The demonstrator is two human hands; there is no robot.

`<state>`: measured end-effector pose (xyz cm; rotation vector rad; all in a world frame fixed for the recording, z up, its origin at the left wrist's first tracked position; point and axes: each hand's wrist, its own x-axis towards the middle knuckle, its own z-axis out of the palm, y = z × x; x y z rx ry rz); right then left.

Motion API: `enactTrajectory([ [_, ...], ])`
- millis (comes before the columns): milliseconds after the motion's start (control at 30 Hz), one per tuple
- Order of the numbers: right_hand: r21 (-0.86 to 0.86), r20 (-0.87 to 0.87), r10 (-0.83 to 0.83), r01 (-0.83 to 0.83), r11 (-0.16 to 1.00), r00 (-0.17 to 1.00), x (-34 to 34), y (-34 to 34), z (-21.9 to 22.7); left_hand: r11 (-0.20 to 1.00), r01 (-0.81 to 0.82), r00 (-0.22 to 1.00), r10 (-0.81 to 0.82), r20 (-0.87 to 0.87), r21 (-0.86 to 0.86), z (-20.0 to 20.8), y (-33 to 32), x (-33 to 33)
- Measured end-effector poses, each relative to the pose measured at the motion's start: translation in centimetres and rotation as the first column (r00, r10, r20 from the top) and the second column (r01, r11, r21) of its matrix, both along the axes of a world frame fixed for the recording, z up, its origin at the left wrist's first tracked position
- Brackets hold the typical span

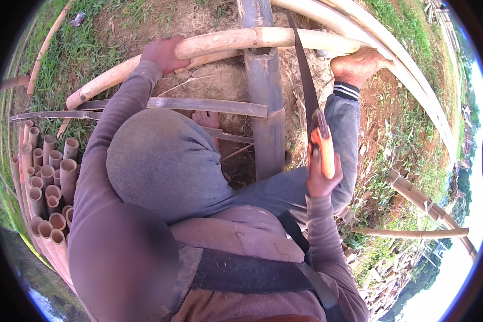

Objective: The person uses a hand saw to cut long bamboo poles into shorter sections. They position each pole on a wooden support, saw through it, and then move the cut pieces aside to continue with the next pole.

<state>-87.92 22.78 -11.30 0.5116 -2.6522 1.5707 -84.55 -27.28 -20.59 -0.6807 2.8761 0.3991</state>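
My left hand [165, 55] is wrapped round a pale peeled bamboo pole [225, 42], left of its middle. The pole lies across a thick grey bamboo beam [265, 121]. A handsaw [307, 80] with an orange handle is in my right hand [323, 176], fingers closed round the grip. Its dark blade runs up and away from me and crosses the pole just right of the beam; how deep the teeth sit cannot be seen. My bare right foot [355, 65] rests against the pole's right end.
Split bamboo strips [209, 105] lie across the beam's left side. Several cut bamboo tubes [49, 174] stand bundled at the left. Long pale poles [413, 70] stretch along the far right. A jointed bamboo pole [421, 197] lies at the right on grass and soil.
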Motion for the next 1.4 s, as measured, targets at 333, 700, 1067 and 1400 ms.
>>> enactTrajectory([
  [333,0.034,0.070,0.000,-0.002,0.999,0.998,0.4,0.3,-0.2,1.000,-0.014,1.000,0.015,-0.018,0.023,-1.1,-0.6,0.8],
  [700,-0.113,-0.026,0.026,-0.028,0.993,0.999,-8.1,-8.3,-3.5,1.000,-0.006,1.000,0.006,0.005,-0.002,0.0,0.1,-0.4],
  [1067,0.034,0.040,0.034,-0.036,0.999,0.999,-4.9,-3.7,-3.0,1.000,0.012,0.999,-0.011,-0.033,0.007,-1.4,-0.4,0.0],
  [1400,0.056,0.200,-0.096,0.086,0.995,0.975,3.0,2.3,1.9,1.000,-0.002,0.998,0.001,-0.068,-0.014,-1.5,-0.9,0.8],
])
